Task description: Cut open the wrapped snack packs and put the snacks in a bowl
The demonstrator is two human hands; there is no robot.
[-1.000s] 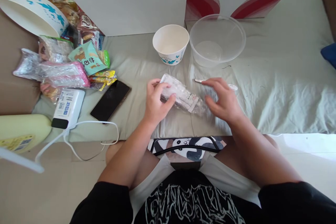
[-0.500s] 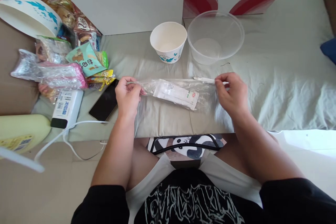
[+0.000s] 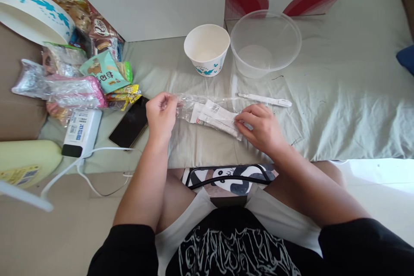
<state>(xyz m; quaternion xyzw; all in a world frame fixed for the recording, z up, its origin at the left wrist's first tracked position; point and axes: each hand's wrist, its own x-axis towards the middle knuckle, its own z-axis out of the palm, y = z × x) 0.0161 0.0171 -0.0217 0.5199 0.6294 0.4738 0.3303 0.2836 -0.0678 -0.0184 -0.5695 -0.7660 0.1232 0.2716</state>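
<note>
Since half a second ago the right hand has let go of the bag's far end and come in to pinch the white packet through the clear bag. Left hand still grips the bag's 9 o'clock end. The grip now centres on the packet.

Count: one paper cup at 12 o'clock, one clear bowl at 1, one white stick, one phone at 9.

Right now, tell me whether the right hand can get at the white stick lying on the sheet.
Probably yes. The right hand rests on the clear plastic packet, and the white stick lies just beyond its knuckles on the sheet, uncovered, with nothing between them. The hand would have to leave the packet first.
</note>
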